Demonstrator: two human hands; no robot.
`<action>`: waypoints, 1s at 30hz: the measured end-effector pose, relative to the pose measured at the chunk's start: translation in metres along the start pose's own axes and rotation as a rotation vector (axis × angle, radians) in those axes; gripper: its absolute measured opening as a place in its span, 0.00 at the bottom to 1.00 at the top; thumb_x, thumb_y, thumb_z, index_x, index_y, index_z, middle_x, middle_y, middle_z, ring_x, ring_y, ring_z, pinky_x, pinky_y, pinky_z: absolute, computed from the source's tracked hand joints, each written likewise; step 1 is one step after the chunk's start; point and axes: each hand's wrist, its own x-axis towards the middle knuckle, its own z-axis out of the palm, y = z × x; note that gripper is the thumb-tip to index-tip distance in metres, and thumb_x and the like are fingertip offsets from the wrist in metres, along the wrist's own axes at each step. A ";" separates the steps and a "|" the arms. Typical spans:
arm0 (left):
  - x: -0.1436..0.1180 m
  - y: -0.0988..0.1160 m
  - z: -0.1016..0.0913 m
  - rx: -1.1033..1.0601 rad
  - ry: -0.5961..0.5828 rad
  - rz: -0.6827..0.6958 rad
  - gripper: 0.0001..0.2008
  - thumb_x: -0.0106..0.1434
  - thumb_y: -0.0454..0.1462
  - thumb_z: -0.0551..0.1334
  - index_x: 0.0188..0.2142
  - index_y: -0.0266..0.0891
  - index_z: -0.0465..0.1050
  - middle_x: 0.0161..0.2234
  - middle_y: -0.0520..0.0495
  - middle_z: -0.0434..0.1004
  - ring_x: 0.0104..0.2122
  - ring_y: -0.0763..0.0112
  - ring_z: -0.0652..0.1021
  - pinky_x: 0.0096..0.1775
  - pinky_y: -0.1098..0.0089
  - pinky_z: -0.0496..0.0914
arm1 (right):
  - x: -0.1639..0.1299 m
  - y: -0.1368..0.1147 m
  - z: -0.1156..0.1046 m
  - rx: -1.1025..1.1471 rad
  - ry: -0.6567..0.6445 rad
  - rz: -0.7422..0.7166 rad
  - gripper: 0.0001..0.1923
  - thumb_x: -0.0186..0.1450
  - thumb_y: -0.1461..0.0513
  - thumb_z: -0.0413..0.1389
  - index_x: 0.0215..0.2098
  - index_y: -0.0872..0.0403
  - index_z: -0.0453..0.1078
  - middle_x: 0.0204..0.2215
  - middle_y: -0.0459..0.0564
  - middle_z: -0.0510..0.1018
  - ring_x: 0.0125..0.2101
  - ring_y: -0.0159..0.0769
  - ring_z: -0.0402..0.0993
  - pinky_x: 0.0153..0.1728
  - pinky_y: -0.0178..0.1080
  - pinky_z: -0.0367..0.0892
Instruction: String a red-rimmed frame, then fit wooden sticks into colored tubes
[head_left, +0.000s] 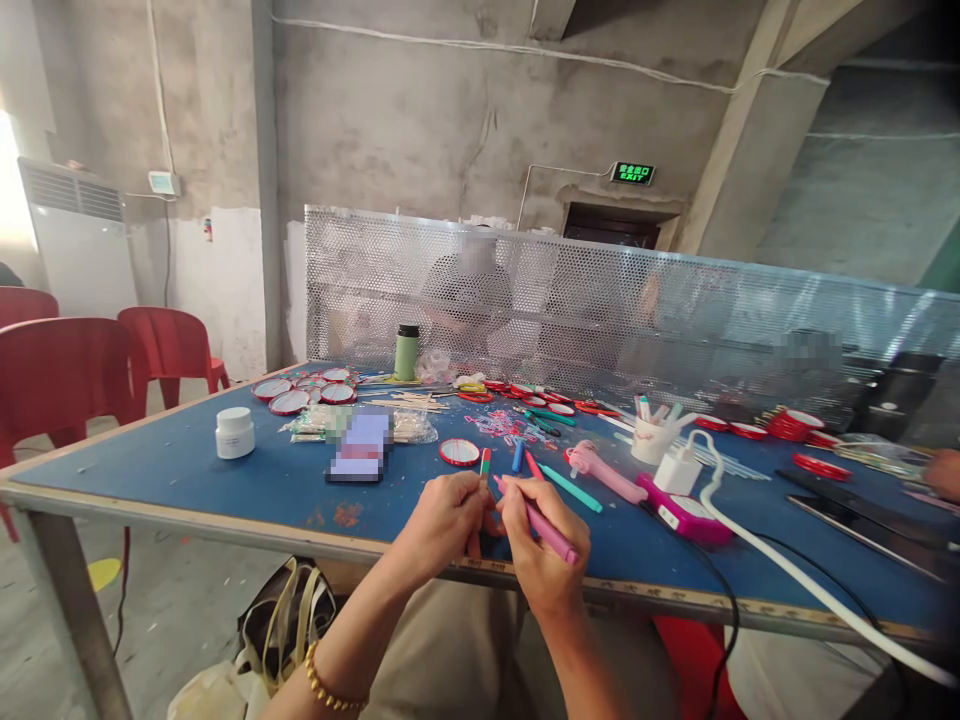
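My left hand [442, 518] is closed on a slim flat stick [485, 463] whose upper end shows green, red and a pale stripe. In my right hand [541, 560] a pink marker pen [553, 533] is held like a pencil, its tip close beside the stick; whether they touch I cannot tell. Just beyond my hands lie a blue marker [517, 457], a red marker [533, 466] and a teal marker [574, 489]. A round, red-rimmed lid-like piece [459, 453] rests behind my left hand.
Left on the blue table [187, 480] are a white jar [235, 434] and a phone [360, 445]. Scissors, red-rimmed rounds and small clips lie behind. A pen cup [651, 437], magenta device [686, 513] and white cable [795, 580] occupy the right. A perforated metal screen [360, 290] stands behind.
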 end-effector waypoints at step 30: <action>0.005 -0.005 0.001 -0.058 -0.009 -0.013 0.19 0.66 0.47 0.53 0.24 0.39 0.66 0.15 0.57 0.63 0.12 0.77 0.68 0.14 0.79 0.58 | 0.002 -0.003 -0.003 0.045 -0.059 -0.025 0.08 0.68 0.66 0.54 0.32 0.54 0.72 0.25 0.45 0.79 0.25 0.30 0.76 0.29 0.31 0.69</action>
